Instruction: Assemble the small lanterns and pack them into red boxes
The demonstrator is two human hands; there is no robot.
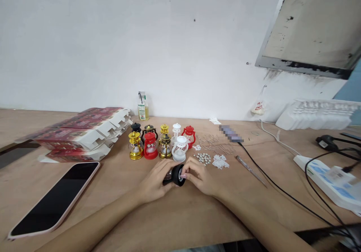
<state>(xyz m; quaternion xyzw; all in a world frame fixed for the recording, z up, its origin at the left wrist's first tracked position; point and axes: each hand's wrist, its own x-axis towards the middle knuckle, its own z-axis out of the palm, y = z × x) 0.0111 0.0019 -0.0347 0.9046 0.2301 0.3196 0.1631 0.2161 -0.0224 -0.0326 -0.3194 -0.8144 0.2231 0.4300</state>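
Observation:
A small black toy lantern [178, 175] lies tipped on its side above the table, its base turned to the right. My left hand [155, 179] is wrapped round its body from the left. At the open underside, the thumb and fingertips of my right hand [199, 176] are pinched together; whatever sits between them is too small to tell. Just beyond my hands stand several upright lanterns, among them a white one [179, 149], a red one [150, 146] and a gold one [135, 146]. Round button cells [203, 158] and small white plastic pieces [220, 161] lie past my right hand.
Flat red-and-white boxes [84, 128] are stacked at left, behind a phone [56, 199]. Bent wire handles [216, 143], a screwdriver [251, 170], a black cable [270, 182] and a white power strip [329, 184] lie right. A bottle [143, 109] stands by the wall.

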